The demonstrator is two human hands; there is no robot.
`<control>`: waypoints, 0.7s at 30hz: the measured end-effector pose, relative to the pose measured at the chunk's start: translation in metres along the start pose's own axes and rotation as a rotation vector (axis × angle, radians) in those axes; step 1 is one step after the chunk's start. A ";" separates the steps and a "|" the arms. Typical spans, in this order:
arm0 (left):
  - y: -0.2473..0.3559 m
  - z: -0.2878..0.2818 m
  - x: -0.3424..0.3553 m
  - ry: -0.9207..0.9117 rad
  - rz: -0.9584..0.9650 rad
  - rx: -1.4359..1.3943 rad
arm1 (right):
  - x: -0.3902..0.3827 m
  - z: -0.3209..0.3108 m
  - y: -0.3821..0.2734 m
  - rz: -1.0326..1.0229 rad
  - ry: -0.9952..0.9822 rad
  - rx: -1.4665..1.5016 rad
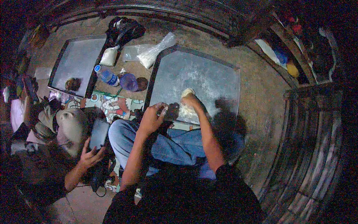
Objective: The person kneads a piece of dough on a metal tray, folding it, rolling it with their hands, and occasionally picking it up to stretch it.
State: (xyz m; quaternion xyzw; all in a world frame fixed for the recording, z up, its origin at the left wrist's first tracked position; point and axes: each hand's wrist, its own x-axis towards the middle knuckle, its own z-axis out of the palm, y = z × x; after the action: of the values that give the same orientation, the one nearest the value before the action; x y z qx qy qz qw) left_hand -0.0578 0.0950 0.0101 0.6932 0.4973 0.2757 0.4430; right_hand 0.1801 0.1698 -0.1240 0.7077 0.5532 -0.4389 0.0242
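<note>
A pale lump of dough (188, 91) lies on a dark, flour-dusted tray (220, 76) in front of my crossed legs. My right hand (191, 101) is on the dough with curled fingers, covering its near side. White flour (194, 76) is smeared around and beyond it. Over the tray's near left corner, my left hand (151, 118) is raised with its fingers bent together at the tips. Whatever may be between those fingertips is too small to make out.
Left of the tray stand a blue-capped bottle (107, 75), a round purple container (128, 82) and bags of white powder (109, 56) (151, 56). A second tray (78, 56) holds a brownish lump (71, 84). Beside me, another person's hand (89, 156) holds a phone (99, 134).
</note>
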 end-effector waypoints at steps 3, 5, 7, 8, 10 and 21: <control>0.005 0.011 0.003 0.037 0.046 0.000 | 0.010 -0.012 0.014 -0.006 -0.040 0.240; -0.007 0.021 0.002 0.008 -0.015 -0.075 | 0.002 -0.011 0.021 -0.116 -0.070 0.719; 0.002 0.041 0.012 -0.012 0.044 -0.067 | 0.002 -0.016 0.059 0.116 0.046 1.190; 0.015 0.048 0.018 0.018 0.148 0.015 | 0.000 -0.020 0.075 0.228 0.102 1.426; 0.012 0.058 0.031 -0.051 0.072 -0.057 | -0.022 -0.034 0.081 0.020 0.005 1.620; -0.056 0.151 0.107 -0.122 0.219 0.551 | -0.146 -0.041 0.114 -0.241 0.335 1.692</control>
State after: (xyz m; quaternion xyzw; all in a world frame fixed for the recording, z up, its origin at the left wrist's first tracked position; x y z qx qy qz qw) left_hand 0.0792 0.1504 -0.1144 0.8520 0.4481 0.1345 0.2351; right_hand 0.2956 0.0358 -0.0560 0.4798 0.1089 -0.5923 -0.6380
